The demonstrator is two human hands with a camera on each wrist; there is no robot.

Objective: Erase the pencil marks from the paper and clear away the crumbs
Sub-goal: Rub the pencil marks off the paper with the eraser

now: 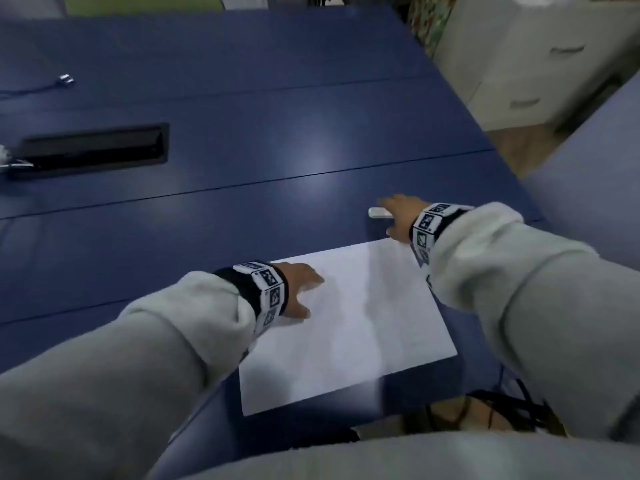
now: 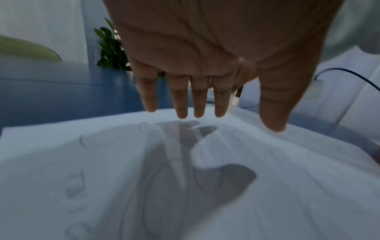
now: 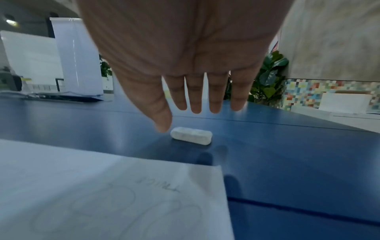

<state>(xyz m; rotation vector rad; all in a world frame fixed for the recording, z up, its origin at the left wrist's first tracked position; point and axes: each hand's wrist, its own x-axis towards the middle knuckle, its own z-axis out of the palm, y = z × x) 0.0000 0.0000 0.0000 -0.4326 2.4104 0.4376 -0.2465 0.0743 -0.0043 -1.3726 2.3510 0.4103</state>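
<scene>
A white sheet of paper (image 1: 349, 327) with faint pencil loops and scribbles (image 2: 115, 139) lies near the front edge of the blue table (image 1: 242, 150). My left hand (image 1: 299, 289) hovers just over the sheet's left part, fingers (image 2: 182, 100) straight and spread, its shadow falling on the paper (image 2: 287, 178). A small white eraser (image 1: 378, 212) lies on the table just beyond the sheet's far right corner. My right hand (image 1: 398, 218) reaches over it with fingers straight, thumb tip (image 3: 163, 125) close beside the eraser (image 3: 191, 135), not gripping it.
A black recessed cable box (image 1: 93, 147) sits in the table at the left, with a thin cable and plug (image 1: 65, 79) farther back. White drawers (image 1: 540, 64) stand beyond the table's right edge. Dark cables (image 1: 512, 410) hang below the front edge.
</scene>
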